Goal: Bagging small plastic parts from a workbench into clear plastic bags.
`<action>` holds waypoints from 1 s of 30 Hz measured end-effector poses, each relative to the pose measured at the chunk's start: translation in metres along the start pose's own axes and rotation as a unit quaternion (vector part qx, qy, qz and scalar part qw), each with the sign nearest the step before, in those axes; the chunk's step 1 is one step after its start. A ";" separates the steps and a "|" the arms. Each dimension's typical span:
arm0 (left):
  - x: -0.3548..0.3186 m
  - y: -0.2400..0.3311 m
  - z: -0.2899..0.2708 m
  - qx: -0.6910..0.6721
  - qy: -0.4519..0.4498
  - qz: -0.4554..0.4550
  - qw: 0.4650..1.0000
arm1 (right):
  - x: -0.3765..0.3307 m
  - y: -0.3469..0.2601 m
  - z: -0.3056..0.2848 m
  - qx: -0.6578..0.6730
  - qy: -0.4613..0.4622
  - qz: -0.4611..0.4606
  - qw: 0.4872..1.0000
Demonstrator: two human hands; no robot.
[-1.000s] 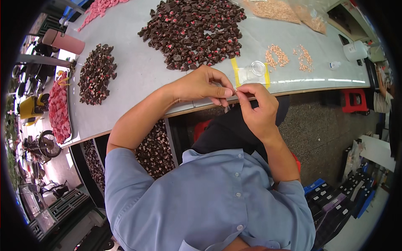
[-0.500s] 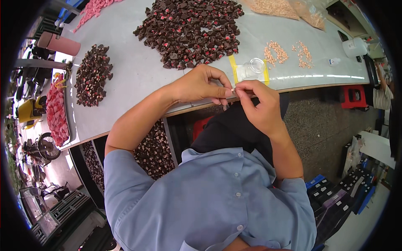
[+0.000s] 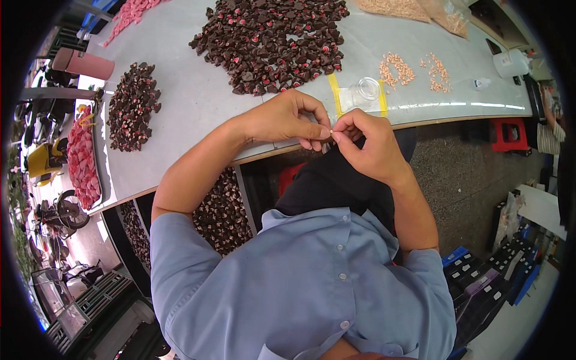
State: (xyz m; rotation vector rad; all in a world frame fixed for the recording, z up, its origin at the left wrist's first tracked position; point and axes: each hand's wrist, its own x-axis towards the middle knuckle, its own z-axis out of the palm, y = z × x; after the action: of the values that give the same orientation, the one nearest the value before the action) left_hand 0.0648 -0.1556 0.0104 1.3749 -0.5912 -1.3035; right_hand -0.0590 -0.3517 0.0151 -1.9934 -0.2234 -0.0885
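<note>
My left hand (image 3: 288, 122) is closed in a pinch over the table's front edge, its thumb pressed against a curled index finger. Whatever lies inside that grip is hidden. Fingertip to fingertip with it, my right hand (image 3: 372, 144) pinches a tiny pale piece (image 3: 332, 131), only a speck of which shows. Just beyond the hands, a clear round cup (image 3: 368, 89) sits on a patch marked with yellow tape (image 3: 334, 93). Small peach-coloured pieces (image 3: 396, 71) lie loose to its right, in two groups.
A large heap of dark pieces with pink-red spots (image 3: 270, 45) covers the grey table (image 3: 180, 78). Farther left are a smaller dark pile with pale bits (image 3: 133, 108) and a tray of pink pieces (image 3: 83, 159). Bags of beige bits (image 3: 396, 8) lie at the back right.
My right hand has shifted slightly left and closer to the left one, and the pale piece shows less between the fingertips. The left hand has barely moved.
</note>
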 end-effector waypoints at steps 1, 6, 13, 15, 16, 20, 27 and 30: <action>0.000 0.000 0.000 -0.001 -0.002 0.001 1.000 | 0.000 0.000 0.000 0.009 -0.001 0.008 1.000; 0.000 0.001 0.000 0.009 0.002 0.002 1.000 | -0.001 0.003 0.003 -0.004 0.013 -0.016 1.000; 0.000 0.001 0.000 0.008 0.005 0.008 1.000 | 0.001 0.003 0.003 -0.130 0.035 -0.092 0.987; 0.000 0.002 0.000 0.010 0.003 0.009 1.000 | 0.000 0.004 0.003 -0.095 0.027 -0.075 0.992; 0.000 0.002 0.001 0.012 -0.001 0.009 1.000 | 0.000 0.005 0.002 -0.061 0.020 -0.056 0.996; -0.001 0.002 0.001 0.009 0.002 0.007 1.000 | 0.000 0.006 0.003 -0.035 0.013 -0.034 0.999; -0.001 0.002 0.000 -0.003 0.010 0.008 1.000 | 0.002 0.009 0.002 -0.062 0.021 -0.062 0.996; 0.000 0.001 -0.001 -0.006 0.009 0.010 1.000 | 0.005 0.008 0.001 -0.085 0.025 -0.095 0.992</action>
State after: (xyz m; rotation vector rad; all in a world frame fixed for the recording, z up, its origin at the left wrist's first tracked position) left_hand 0.0659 -0.1554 0.0118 1.3673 -0.5830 -1.2761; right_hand -0.0529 -0.3537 0.0089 -2.1326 -0.3833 -0.2867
